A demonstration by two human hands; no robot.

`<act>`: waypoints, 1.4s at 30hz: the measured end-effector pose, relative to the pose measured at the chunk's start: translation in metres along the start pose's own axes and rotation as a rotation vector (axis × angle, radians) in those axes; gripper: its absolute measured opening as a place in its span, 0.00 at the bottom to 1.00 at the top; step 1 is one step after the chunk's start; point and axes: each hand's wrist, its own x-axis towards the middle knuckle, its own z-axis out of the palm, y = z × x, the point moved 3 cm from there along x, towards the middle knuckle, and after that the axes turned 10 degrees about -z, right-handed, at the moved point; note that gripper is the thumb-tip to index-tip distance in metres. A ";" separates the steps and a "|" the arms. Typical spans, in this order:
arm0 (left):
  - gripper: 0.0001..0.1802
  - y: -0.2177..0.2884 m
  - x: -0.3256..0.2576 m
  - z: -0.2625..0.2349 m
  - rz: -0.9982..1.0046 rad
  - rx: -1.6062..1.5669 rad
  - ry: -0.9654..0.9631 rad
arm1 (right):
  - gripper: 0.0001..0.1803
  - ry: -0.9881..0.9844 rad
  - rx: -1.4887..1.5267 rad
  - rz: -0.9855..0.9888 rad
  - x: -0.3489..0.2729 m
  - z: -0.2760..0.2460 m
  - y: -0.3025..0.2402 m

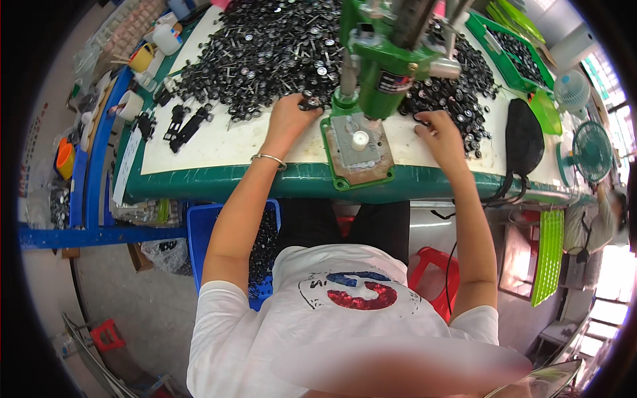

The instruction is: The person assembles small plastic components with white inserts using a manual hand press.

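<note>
My left hand (290, 123), with a bangle on its wrist, is closed around small black wheels (309, 102) at the front of a big pile of black wheels and metal axles (265, 60). To its right stands a green bench press (388, 79). A round white piece (360, 138) sits on the press's base plate (345, 159), below the ram. On the other side of the press, my right hand (441, 136) has its thumb and fingers curled together beside more loose wheels (468, 119). Something small and dark shows between those fingertips, too small to make out.
Black toy car chassis (191, 129) lie at the left. A green tray of parts (511, 53), a black pouch-like item (524, 136) and green fans (590, 151) stand right. Below the table edge is a blue bin (199, 232) of black parts; a red stool (431, 275) stands right.
</note>
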 end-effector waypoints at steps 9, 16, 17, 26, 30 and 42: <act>0.14 -0.013 -0.021 -0.025 -0.329 -0.220 -0.091 | 0.09 0.008 0.195 0.055 -0.003 0.010 -0.026; 0.12 -0.030 -0.059 -0.064 -0.346 -0.861 -0.148 | 0.09 -0.013 0.772 0.209 0.012 0.036 -0.080; 0.11 -0.041 -0.070 -0.076 -0.343 -0.864 -0.174 | 0.09 -0.017 0.774 0.208 0.013 0.039 -0.082; 0.19 -0.154 -0.192 -0.197 -0.465 0.357 -0.334 | 0.11 -0.020 0.747 0.106 0.017 0.052 -0.095; 0.23 -0.154 -0.212 -0.204 -0.502 0.645 -0.162 | 0.12 -0.030 0.687 0.148 0.020 0.052 -0.096; 0.14 -0.035 -0.037 -0.084 0.081 0.197 0.458 | 0.14 -0.135 0.610 0.201 0.013 0.054 -0.095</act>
